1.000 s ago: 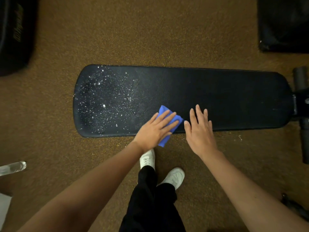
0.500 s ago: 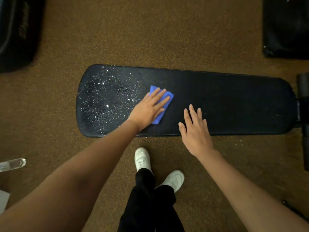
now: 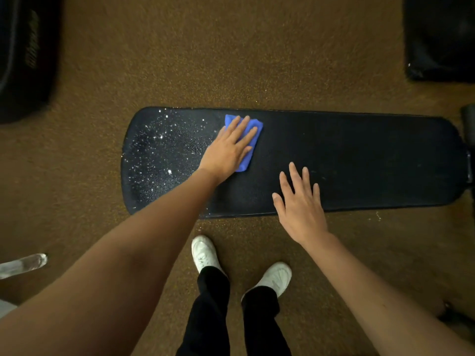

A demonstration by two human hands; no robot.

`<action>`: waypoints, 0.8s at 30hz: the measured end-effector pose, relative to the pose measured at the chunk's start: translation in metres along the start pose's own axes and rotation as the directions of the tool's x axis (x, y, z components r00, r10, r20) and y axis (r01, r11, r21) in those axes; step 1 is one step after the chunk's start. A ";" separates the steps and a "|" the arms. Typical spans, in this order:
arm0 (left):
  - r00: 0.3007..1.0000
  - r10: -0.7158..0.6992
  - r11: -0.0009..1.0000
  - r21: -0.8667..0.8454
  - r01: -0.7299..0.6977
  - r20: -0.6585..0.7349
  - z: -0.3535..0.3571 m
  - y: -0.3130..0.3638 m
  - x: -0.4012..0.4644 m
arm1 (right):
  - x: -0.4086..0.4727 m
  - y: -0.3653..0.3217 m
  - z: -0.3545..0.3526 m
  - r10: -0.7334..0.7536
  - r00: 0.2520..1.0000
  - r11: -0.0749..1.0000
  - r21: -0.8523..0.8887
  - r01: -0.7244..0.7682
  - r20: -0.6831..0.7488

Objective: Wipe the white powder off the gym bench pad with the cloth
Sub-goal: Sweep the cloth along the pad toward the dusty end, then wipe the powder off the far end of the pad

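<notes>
The left hand (image 3: 228, 147) pressed the cloth (image 3: 253, 132) flat, fingers straight, near the far edge of the pad (image 3: 359, 155). The powder (image 3: 164, 150) lay directly left of it, along the pad's long left-right axis. The right hand (image 3: 299, 204), spread and holding nothing, rested at the near edge, farther from the powder.

Both arms are extended forward; the left hand (image 3: 228, 147) is laid flat, fingers straight, the right hand (image 3: 300, 201) spread open.
</notes>
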State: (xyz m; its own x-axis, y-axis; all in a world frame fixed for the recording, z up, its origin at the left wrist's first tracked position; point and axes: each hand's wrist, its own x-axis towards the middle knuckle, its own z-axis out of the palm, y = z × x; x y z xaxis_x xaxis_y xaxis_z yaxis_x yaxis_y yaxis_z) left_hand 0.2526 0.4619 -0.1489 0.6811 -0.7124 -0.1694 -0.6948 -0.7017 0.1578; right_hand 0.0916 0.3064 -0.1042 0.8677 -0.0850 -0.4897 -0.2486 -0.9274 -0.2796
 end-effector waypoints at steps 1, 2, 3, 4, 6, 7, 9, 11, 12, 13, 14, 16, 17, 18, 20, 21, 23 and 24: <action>0.995 -0.101 0.995 -0.003 0.102 0.014 -0.003 -0.003 0.007 | 0.000 -0.001 0.000 0.006 1.000 1.000 -0.003 -0.006 0.002; 0.979 -0.202 0.979 -0.034 0.203 0.010 -0.006 -0.006 0.012 | 0.001 -0.002 0.000 0.012 1.000 1.000 -0.004 -0.012 0.004; 0.961 -0.276 0.959 -0.073 0.275 0.006 -0.007 -0.006 0.014 | 0.001 -0.003 0.000 0.021 1.000 1.000 0.000 -0.021 0.006; 0.955 -0.296 0.951 -0.091 0.295 0.004 -0.009 -0.003 0.012 | 0.002 -0.006 0.000 0.032 0.999 0.999 0.008 -0.032 0.007; 0.982 -0.187 0.980 -0.064 0.188 0.026 -0.006 0.006 0.003 | 0.003 -0.011 -0.001 0.051 0.999 0.999 0.014 -0.051 0.004; 0.996 -0.081 0.995 -0.056 0.084 0.046 -0.004 0.008 -0.003 | 0.004 -0.013 -0.001 0.062 0.998 0.998 0.010 -0.062 0.006; 0.992 0.102 0.993 -0.060 -0.098 0.072 -0.003 0.005 -0.009 | 0.005 -0.017 -0.001 0.081 0.997 0.997 0.000 -0.081 0.015; 0.985 0.160 0.986 -0.048 -0.157 0.059 -0.001 -0.007 -0.003 | 0.007 -0.020 -0.002 0.087 0.996 0.996 -0.002 -0.087 0.017; 0.988 0.143 0.990 -0.023 -0.142 0.064 -0.002 -0.013 0.002 | 0.008 -0.021 -0.002 0.087 0.996 0.996 -0.001 -0.087 0.018; 0.993 0.095 0.995 -0.009 -0.095 0.075 -0.004 -0.019 0.007 | 0.009 -0.022 -0.003 0.086 0.996 0.996 0.000 -0.086 0.020; 0.997 0.031 0.999 -0.008 -0.031 0.077 -0.006 -0.023 0.012 | 0.010 -0.022 -0.003 0.086 0.996 0.996 0.000 -0.086 0.020; 0.993 -0.103 0.995 -0.011 0.104 0.061 -0.008 -0.022 0.019 | 0.011 -0.024 -0.003 0.090 0.996 0.996 -0.003 -0.090 0.018; 0.985 -0.165 0.986 -0.012 0.166 0.054 -0.008 -0.016 0.021 | 0.012 -0.024 -0.003 0.094 0.995 0.996 -0.001 -0.094 0.017; 0.976 -0.213 0.977 -0.018 0.214 0.051 -0.009 -0.009 0.021 | 0.012 -0.025 -0.002 0.098 0.995 0.995 0.006 -0.098 0.015; 0.977 -0.201 0.979 -0.031 0.203 0.067 -0.008 0.006 0.018 | 0.012 -0.028 -0.002 0.102 0.995 0.995 0.020 -0.102 0.010; 0.989 -0.121 0.992 -0.031 0.124 0.079 -0.006 0.012 0.013 | 0.011 -0.029 -0.001 0.099 0.995 0.995 0.016 -0.099 0.011; 0.993 0.070 0.997 -0.050 -0.066 0.092 -0.005 0.012 0.006 | 0.011 -0.031 -0.001 0.094 0.995 0.996 0.005 -0.094 0.020; 0.988 0.127 0.991 -0.051 -0.123 0.087 -0.006 0.006 0.007 | 0.011 -0.032 -0.001 0.090 0.996 0.996 0.004 -0.090 0.019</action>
State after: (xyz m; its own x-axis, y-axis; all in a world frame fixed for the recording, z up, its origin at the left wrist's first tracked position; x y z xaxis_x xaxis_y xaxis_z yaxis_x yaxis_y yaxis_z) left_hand 0.2548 0.4528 -0.1429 0.5644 -0.7921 -0.2323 -0.7605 -0.6084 0.2268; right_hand 0.1094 0.3349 -0.0999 0.8331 -0.1613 -0.5290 -0.3280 -0.9143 -0.2378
